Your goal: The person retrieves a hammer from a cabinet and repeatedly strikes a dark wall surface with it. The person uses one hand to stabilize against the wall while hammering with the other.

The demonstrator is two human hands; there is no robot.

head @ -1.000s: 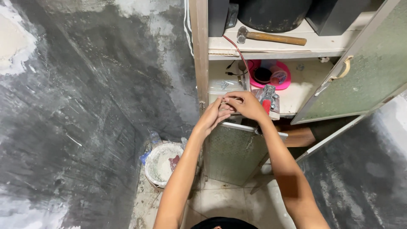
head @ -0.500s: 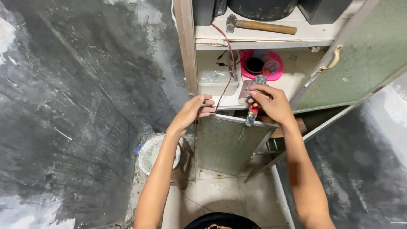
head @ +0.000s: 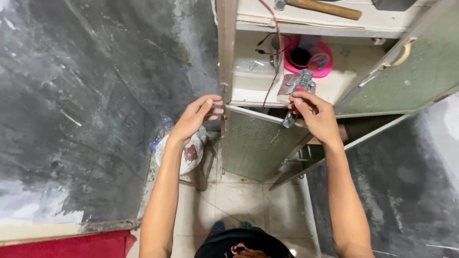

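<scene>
At cabinet front, right hand (head: 318, 117) grips clear tool (head: 297, 95); left hand (head: 197, 117) w/ fingers pinched, well apart.

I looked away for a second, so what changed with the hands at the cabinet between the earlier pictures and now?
The hands, joined a second ago, have parted: the left hand moved left to the cabinet frame's edge; the right hand keeps the metal tool by the shelf. The hammer, pink tub and open green doors stayed put.
</scene>
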